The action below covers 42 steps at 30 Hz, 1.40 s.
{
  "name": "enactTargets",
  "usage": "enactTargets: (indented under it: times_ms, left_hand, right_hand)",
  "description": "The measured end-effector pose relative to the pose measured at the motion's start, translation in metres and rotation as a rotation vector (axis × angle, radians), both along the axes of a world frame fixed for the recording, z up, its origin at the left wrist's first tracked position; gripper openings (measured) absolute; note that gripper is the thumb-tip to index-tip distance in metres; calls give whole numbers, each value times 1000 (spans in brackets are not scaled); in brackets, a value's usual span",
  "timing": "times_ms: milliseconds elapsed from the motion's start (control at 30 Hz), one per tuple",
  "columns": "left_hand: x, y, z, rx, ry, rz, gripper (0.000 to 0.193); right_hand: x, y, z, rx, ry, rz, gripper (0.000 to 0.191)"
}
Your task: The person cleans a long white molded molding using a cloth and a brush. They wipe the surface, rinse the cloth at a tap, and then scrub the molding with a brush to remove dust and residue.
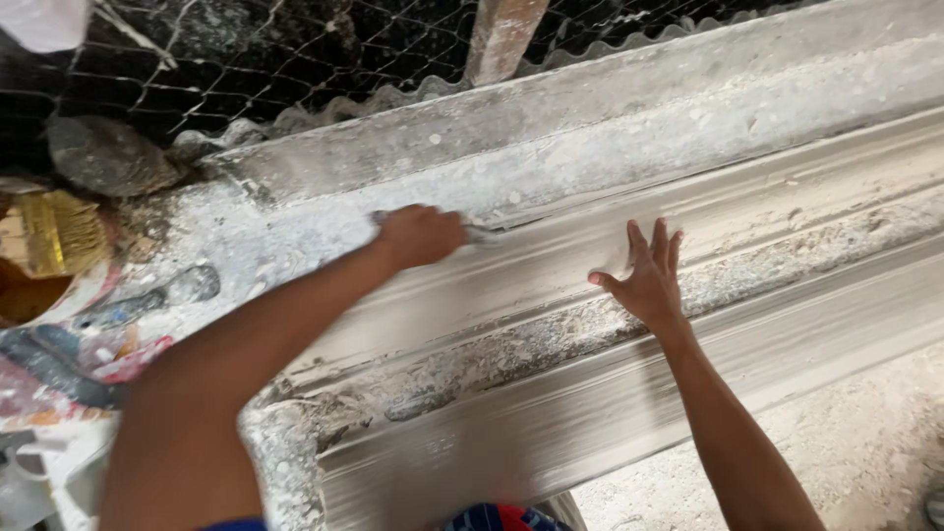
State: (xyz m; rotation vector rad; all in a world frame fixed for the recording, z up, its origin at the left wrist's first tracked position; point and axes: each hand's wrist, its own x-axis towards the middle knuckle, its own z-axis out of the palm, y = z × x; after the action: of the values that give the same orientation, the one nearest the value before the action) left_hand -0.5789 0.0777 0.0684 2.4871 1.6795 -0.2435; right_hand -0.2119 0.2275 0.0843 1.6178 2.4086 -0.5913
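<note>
The long grey moulded plaster cornice (610,246) lies along a dusty bench, its middle channel looking smooth, its lower ridge rough. The left hand (421,236) grips a thin scraper blade (484,234); the right hand (649,280) rests open, flat on it.

Left hand (421,236) curled into a closed grip, arm stretched forward, right hand (647,279) flat, fingers spread, palm down

Soft even daylight, faint shadows, slight motion blur throughout
</note>
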Motion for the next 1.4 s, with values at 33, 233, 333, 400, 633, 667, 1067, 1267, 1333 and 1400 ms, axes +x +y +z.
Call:
enactTargets:
  times_ms: [33,233,333,400,633,667,1067,1267,1333,1400]
  left_hand:
    - [23,30,-3,63,71,-48,20]
    - [52,100,-4,23,-17,-48,20]
    - [26,51,8,-37,-38,6,16]
    - [-1,7,18,-132,37,-4,16]
    - [35,59,25,-259,0,44,24]
    - [58,88,20,-108,148,-48,28]
    - [-1,10,14,-143,18,10,18]
    - [47,70,-16,415,-97,-105,15]
    - [113,156,-18,229,-91,-28,14]
    - [167,235,-11,182,-125,-27,18]
  right_hand:
    - [1,2,0,0,-8,-13,131]
    - [4,4,-2,29,35,-9,145]
    - [4,3,-2,19,-35,-9,145]
    - [3,1,-2,45,-7,12,143]
    - [-3,0,2,5,0,-10,144]
    - [-4,-1,4,20,-10,-3,144]
    - [3,-5,-12,66,-8,39,145]
    - [-4,-12,-17,121,112,73,143]
    - [-8,-15,-12,141,103,90,142]
    - [-6,-18,-8,87,147,114,133]
